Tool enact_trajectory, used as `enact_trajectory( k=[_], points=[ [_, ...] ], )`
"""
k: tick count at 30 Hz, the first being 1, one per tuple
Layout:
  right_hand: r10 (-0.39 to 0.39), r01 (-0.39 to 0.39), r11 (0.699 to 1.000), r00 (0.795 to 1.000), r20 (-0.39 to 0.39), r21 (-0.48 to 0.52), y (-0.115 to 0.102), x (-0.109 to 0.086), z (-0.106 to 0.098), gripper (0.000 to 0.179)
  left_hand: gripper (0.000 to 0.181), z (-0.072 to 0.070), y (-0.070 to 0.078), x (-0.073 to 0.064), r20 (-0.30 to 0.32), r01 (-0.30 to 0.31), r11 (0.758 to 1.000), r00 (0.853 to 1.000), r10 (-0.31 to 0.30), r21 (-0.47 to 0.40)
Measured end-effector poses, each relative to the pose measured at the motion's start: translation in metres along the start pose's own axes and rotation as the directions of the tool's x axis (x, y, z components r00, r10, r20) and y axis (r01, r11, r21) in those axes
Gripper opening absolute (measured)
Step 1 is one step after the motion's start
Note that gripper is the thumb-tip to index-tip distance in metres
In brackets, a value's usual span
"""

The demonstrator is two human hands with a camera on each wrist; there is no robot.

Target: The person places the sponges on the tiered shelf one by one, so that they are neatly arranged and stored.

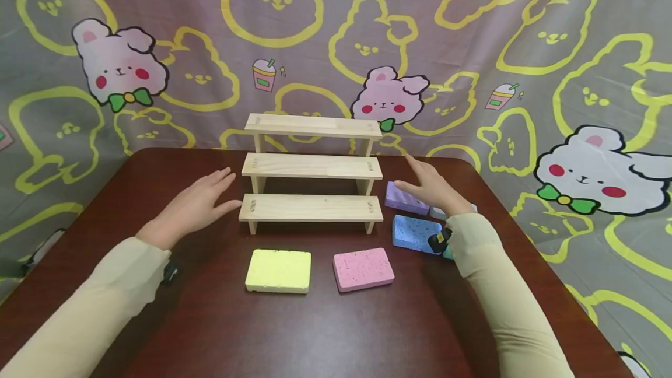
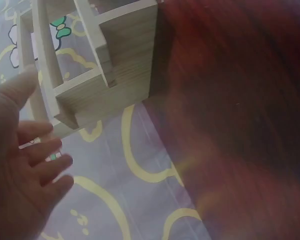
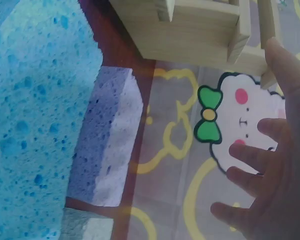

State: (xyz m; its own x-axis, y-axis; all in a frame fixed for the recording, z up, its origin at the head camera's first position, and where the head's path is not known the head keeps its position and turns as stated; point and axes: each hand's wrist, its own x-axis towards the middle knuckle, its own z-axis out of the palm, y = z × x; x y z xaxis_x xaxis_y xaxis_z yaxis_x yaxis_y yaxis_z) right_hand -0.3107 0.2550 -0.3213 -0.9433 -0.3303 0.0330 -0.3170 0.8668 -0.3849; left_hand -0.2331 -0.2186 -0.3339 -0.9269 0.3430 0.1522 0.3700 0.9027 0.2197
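Note:
A three-tier wooden shelf point(image 1: 310, 207) stands at the middle back of the table. My left hand point(image 1: 190, 207) hovers beside its left end with fingers stretched out, holding nothing. On the other side my right hand point(image 1: 433, 188) is held with fingers spread, above a purple sponge point(image 1: 401, 200) and next to the shelf's right end. A blue sponge point(image 1: 416, 233) lies under the right wrist. Nearer the front lie a yellow sponge point(image 1: 278, 271) and a pink sponge point(image 1: 363, 269), side by side. In the right wrist view the blue sponge point(image 3: 40, 120) looms large beside the purple sponge point(image 3: 105, 140).
A grey sponge point(image 1: 438, 213) and a teal sponge point(image 1: 448, 252) are partly hidden by the right forearm. The dark wooden table point(image 1: 304, 337) reaches back to a patterned curtain point(image 1: 315, 10) with cartoon rabbits.

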Motion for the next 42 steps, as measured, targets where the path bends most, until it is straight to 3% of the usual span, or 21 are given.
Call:
enact_trajectory(
  k=[7,18,27,33,42],
  points=[
    [-0.011,0.012,0.998,1.000,-0.004,0.058,0.015,0.006,0.006,0.084,0.057,0.013,0.000,-0.002,-0.006,-0.078,0.996,0.997,0.078,-0.043],
    [0.048,-0.051,0.994,0.998,0.033,0.096,0.032,0.009,0.021,0.080,0.053,0.031,0.001,-0.003,-0.010,-0.143,0.989,0.990,0.143,-0.050],
    [0.064,-0.070,0.991,0.996,0.054,0.118,0.046,0.009,0.032,0.076,0.043,0.041,0.001,-0.005,-0.060,-0.260,0.966,0.964,0.260,0.000],
    [0.070,-0.077,0.992,0.995,0.066,0.105,0.051,0.009,0.035,0.071,0.039,0.046,0.003,-0.004,-0.120,-0.331,0.943,0.936,0.331,0.019],
    [0.094,-0.101,0.990,0.992,0.078,0.095,0.057,0.006,0.040,0.067,0.035,0.050,0.002,-0.004,-0.113,-0.356,0.934,0.927,0.358,0.043]
  ],
)
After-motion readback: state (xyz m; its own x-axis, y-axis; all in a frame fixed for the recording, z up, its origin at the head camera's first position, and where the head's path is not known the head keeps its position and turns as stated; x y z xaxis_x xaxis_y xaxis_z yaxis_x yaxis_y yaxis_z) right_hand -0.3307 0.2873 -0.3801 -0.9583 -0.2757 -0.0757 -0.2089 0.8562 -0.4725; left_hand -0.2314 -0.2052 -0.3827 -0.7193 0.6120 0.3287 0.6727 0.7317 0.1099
